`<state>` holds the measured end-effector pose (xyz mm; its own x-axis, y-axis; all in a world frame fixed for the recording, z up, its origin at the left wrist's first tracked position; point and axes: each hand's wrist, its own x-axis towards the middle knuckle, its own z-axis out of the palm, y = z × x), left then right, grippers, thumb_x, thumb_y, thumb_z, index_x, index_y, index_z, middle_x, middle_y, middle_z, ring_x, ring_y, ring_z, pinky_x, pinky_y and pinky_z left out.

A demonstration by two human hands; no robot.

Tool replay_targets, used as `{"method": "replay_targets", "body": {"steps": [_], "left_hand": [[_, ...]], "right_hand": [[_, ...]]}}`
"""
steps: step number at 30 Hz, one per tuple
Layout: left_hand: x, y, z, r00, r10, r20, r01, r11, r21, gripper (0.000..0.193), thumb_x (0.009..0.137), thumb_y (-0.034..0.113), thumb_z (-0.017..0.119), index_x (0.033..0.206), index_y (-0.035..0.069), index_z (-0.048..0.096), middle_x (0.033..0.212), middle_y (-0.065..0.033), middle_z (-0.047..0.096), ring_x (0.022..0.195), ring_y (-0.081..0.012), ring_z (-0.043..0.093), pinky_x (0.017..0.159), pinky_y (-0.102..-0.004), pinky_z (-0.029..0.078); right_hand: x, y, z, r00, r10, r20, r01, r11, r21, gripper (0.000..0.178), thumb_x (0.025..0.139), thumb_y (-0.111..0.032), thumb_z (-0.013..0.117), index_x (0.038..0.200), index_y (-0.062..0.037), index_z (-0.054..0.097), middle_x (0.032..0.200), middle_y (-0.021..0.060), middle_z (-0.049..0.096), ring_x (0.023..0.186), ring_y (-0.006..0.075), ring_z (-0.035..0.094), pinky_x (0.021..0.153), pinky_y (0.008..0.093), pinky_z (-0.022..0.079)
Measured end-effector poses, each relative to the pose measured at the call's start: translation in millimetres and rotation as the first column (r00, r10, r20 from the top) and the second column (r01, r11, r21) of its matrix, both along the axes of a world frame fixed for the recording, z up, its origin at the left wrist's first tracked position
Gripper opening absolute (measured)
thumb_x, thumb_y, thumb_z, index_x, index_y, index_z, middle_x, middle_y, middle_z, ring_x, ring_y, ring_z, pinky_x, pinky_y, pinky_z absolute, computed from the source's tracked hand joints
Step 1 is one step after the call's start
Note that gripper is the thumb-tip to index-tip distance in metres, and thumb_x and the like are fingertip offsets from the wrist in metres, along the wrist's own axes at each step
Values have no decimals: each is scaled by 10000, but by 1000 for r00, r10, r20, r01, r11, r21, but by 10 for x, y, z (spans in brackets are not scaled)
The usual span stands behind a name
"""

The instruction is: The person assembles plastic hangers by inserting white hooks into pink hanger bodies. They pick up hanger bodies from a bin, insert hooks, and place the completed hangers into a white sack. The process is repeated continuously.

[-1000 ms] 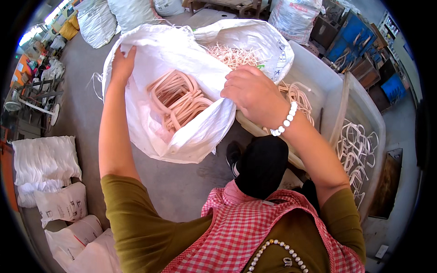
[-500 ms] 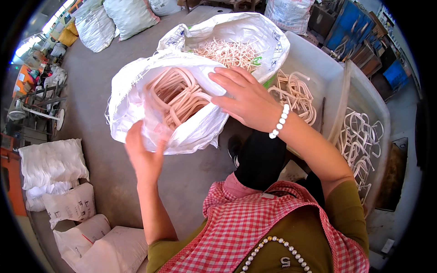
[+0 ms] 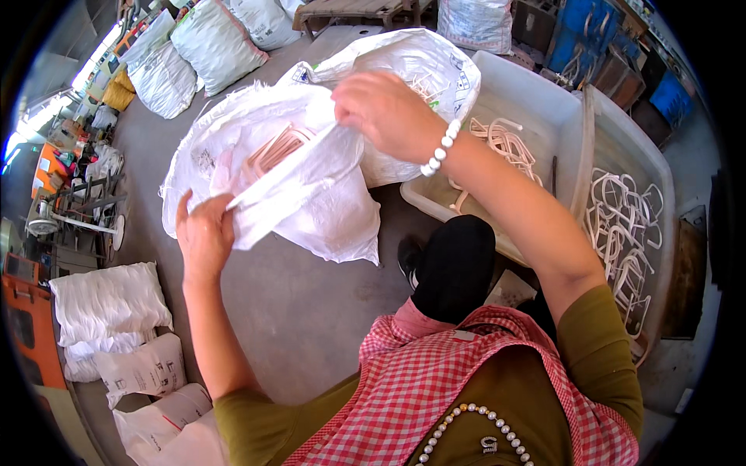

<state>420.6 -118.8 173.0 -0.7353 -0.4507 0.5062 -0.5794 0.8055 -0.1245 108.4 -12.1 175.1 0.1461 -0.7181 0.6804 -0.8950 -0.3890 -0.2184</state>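
Observation:
A white woven sack [image 3: 330, 213] stands open in front of me, its near rim pulled up between my two hands. Inside it, bundled pale pink bent rods [image 3: 281, 147] show through the mouth, partly covered by the raised rim. My left hand [image 3: 206, 233] pinches the rim at the near left. On the far right side of the mouth, my right hand [image 3: 385, 113], with a white bead bracelet on the wrist, grips the same rim. Behind it, a second white sack [image 3: 350, 56] lies open with short pale pieces [image 3: 423, 89] inside, mostly hidden by my right hand.
A translucent plastic tub [image 3: 536, 85] with pale bent rods [image 3: 505, 151] stands at the right. Beside it, another tub [image 3: 660, 155] holds white hook-shaped pieces [image 3: 622, 225]. Stacked white sacks [image 3: 113, 303] lie at the left. Full sacks [image 3: 217, 46] stand at the back near a wooden pallet [image 3: 350, 9].
Both hands have taken hold of the sack's rim and lifted it, so less of the pink rods shows. My left hand moved left, and my right hand moved up and slightly left.

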Motion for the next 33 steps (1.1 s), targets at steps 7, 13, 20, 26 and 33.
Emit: {"method": "replay_targets", "body": {"steps": [7, 13, 20, 26, 33], "left_hand": [[36, 311, 29, 967, 17, 253, -177, 761, 624, 314, 737, 84, 716, 1045, 55, 659, 957, -65, 692, 865, -211, 645, 1082, -421, 315], [-301, -492, 26, 986, -157, -48, 52, 22, 998, 539, 813, 211, 730, 1285, 31, 540, 1277, -79, 557, 1191, -184, 505, 1045, -342, 356], [-1096, -1907, -18, 985, -142, -102, 168, 928, 332, 461, 857, 296, 625, 1202, -5, 569, 1205, -223, 582, 1143, -340, 540, 983, -387, 402], [-977, -158, 748, 987, 41, -153, 7, 954, 300, 298, 933, 203, 533, 1060, -45, 638, 1002, -204, 673, 945, -302, 653, 841, -333, 483], [-2222, 1520, -110, 648, -502, -573, 746, 571, 343, 168, 857, 93, 605, 992, -5, 623, 1128, -157, 610, 1023, -307, 593, 916, -426, 444]], "right_hand": [[98, 221, -348, 992, 129, 17, -127, 989, -68, 63, 779, -83, 636, 804, -58, 584, 950, 89, 583, 992, 279, 545, 846, 396, 431], [130, 255, -390, 992, 123, 31, -118, 986, -120, 85, 768, -90, 653, 817, -60, 591, 1021, 102, 595, 1048, 285, 541, 886, 388, 437], [119, 369, -302, 997, 72, -15, -73, 995, -71, 193, 808, -71, 629, 1001, -68, 629, 1162, 124, 580, 1151, 304, 515, 965, 400, 413], [-709, 913, -330, 982, -149, 119, 148, 989, 15, 275, 857, -102, 592, 1131, -72, 604, 1165, 117, 593, 1134, 304, 523, 991, 410, 409], [-1817, 2041, -1590, 711, -681, 177, 405, 602, 688, 192, 886, -187, 605, 1007, -46, 651, 936, 120, 678, 835, 260, 638, 770, 348, 497]]}}
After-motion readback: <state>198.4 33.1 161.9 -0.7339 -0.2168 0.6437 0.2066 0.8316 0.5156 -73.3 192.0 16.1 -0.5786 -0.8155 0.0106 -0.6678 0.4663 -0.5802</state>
